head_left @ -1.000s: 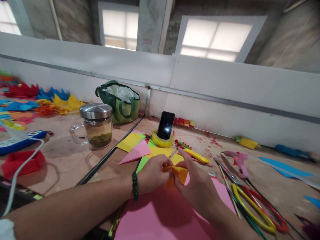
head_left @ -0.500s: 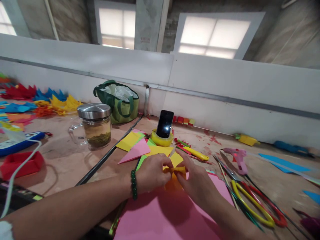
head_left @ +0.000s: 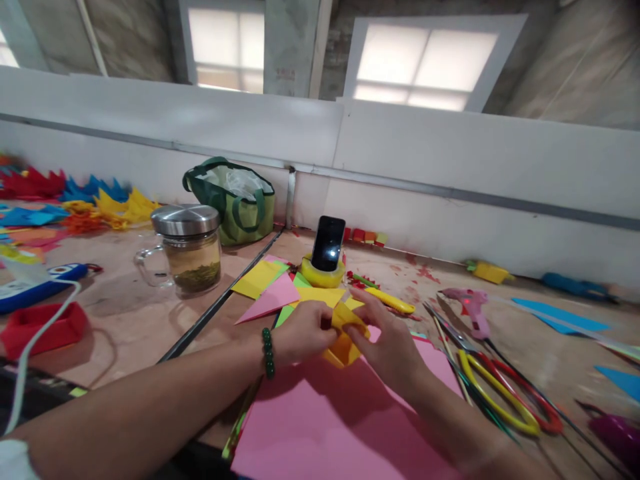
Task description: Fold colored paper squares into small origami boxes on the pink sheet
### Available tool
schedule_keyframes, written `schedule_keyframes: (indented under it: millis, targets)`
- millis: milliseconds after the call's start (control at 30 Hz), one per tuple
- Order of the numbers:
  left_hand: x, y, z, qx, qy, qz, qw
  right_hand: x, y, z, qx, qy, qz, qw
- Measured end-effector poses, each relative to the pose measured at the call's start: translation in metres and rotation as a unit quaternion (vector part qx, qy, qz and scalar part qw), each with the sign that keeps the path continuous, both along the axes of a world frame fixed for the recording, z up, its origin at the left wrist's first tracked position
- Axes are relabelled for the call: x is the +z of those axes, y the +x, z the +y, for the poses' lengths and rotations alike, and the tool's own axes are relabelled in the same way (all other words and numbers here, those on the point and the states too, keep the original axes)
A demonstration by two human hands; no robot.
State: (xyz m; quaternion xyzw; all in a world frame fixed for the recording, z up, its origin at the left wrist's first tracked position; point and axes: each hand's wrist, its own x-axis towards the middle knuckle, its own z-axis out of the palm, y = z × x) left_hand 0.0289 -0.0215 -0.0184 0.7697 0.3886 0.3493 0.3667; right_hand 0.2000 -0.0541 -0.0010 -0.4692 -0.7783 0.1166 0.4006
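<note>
The folded yellow paper [head_left: 343, 351], more bunched a moment ago, now shows a hollow, suggesting a shaping step. It's at the twelve-o'clock end of the pink sheet [head_left: 330, 427], pinched closely by the left hand [head_left: 309, 331] at nine and right hand [head_left: 389, 339] at three.

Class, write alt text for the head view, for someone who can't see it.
The left hand and right hand hold folded yellow paper over pink paper; a smartphone stands beyond, a lidded glass mug to the left, scissors and a pink glue gun to the right.
</note>
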Motion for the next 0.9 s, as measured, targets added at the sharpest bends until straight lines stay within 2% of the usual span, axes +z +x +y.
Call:
schedule_keyframes:
  millis: [67,133,267,333,533,733,900]
  targets:
    - [0.002,-0.001,0.003,0.007,-0.007,-0.040,0.999,0.001,0.004,0.004,-0.029,0.034,0.074,0.996]
    - [0.005,-0.001,0.006,0.030,-0.004,-0.080,0.996,0.003,0.007,0.007,-0.059,0.024,0.134,0.989]
    - [0.004,-0.001,0.008,0.061,0.020,-0.127,0.990,0.008,0.003,0.006,-0.025,-0.150,0.171,0.973]
    - [0.001,0.000,0.007,0.066,0.031,-0.136,0.988,0.008,-0.002,0.004,-0.016,-0.193,0.157,0.968]
    - [-0.006,0.005,0.004,0.065,0.012,-0.164,0.984,0.000,-0.003,0.007,-0.057,-0.146,0.166,0.974]
    - [-0.002,0.010,-0.001,0.025,-0.059,-0.208,0.976,0.001,0.000,0.008,-0.043,-0.145,0.179,0.972]
    - [-0.003,0.010,-0.004,0.019,-0.073,-0.223,0.972,0.002,0.001,0.011,-0.006,-0.157,0.173,0.972]
